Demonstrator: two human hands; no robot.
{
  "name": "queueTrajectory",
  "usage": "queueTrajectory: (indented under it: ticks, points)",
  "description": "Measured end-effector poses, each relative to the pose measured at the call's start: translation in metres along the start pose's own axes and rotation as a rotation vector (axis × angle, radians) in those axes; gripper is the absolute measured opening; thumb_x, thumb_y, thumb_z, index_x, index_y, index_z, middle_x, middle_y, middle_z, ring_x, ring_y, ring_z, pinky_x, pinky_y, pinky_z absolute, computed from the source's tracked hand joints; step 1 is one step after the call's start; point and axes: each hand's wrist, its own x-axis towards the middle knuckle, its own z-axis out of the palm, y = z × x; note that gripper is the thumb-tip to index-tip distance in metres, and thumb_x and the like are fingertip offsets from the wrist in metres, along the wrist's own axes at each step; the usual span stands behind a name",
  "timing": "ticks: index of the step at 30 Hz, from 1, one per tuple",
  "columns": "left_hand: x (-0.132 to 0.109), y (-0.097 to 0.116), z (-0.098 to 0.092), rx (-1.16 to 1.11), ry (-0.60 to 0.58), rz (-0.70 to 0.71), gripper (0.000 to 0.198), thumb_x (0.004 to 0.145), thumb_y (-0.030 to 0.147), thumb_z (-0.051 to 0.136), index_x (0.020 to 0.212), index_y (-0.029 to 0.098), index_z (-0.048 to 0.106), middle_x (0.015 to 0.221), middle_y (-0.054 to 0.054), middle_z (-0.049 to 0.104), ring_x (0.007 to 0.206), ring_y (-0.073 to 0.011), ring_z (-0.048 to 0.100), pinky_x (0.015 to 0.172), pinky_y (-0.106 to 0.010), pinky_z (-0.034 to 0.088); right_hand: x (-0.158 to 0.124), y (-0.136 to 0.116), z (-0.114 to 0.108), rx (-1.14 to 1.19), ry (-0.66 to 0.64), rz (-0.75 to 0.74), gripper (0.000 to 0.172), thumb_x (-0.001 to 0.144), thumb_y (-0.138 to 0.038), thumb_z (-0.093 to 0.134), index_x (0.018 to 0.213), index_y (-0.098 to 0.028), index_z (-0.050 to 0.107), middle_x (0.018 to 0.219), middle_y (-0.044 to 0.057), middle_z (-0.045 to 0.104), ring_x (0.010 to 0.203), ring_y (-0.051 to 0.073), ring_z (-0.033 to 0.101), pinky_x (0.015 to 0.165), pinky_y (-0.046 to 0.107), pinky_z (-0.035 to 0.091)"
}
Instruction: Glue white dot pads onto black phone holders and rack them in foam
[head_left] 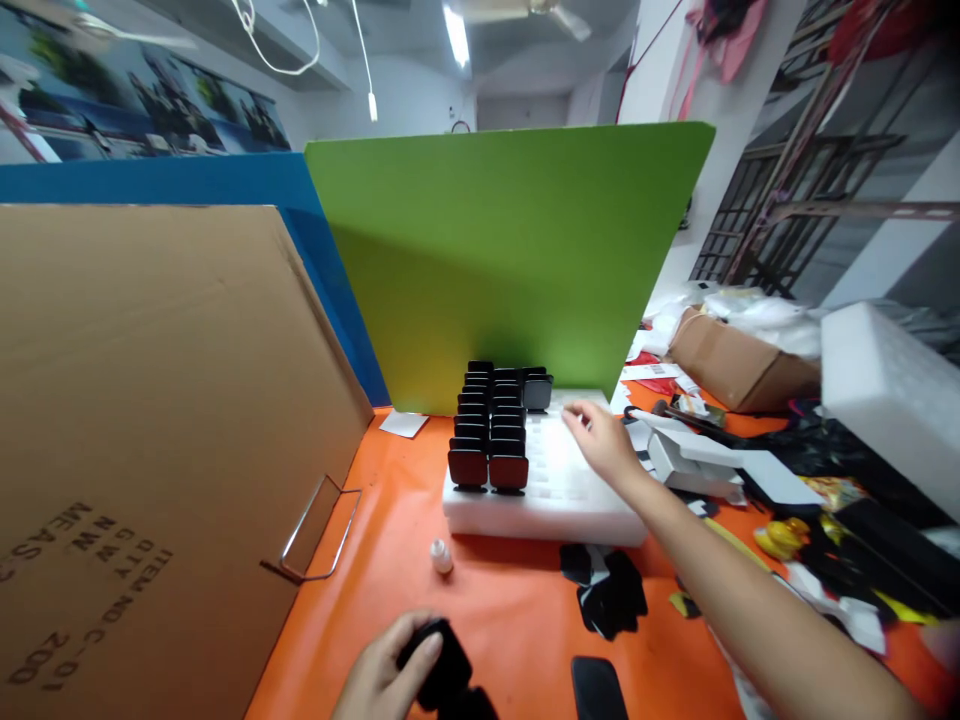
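Note:
My left hand is at the bottom centre, its fingers closed round a black piece above the orange table. Over the right part of a white foam block, my right hand has its fingers bent together; whatever they may hold is too small to make out. Rows of upright black plates stand in the block's left half, and one plate stands at the back, left of my right hand. Slots show in the block's right half.
A small white bottle, loose black pieces and a black plate lie before the block. Green board stands behind; a cardboard box and wire frame are left. Clutter and white foam lie right.

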Motion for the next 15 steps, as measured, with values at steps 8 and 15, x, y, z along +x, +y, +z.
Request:
queueTrajectory:
  ticks: [8, 15]
  points:
    - [0.027, 0.068, 0.056, 0.206, 0.262, 0.622, 0.025, 0.080, 0.028, 0.053, 0.104, 0.020, 0.054, 0.104, -0.009, 0.056, 0.098, -0.0190, 0.053, 0.084, -0.032, 0.045, -0.121, -0.038, -0.005, 0.289, -0.833, 0.108, 0.031, 0.080, -0.040, 0.048, 0.098, -0.019, 0.061, 0.082, 0.003, 0.065, 0.068, 0.015, 0.060, 0.064, 0.028, 0.047]
    - [0.016, -0.047, 0.045, 0.607, 0.179, 0.548, 0.021, 0.081, 0.026, 0.051, 0.100, 0.025, 0.059, 0.098, -0.005, 0.063, 0.091, -0.0163, 0.060, 0.081, -0.023, 0.049, 0.033, 0.029, -0.016, 0.184, -0.045, 0.028, 0.026, 0.076, -0.039, 0.049, 0.088, -0.017, 0.053, 0.068, 0.000, 0.058, 0.060, 0.014, 0.055, 0.067, 0.033, 0.048]
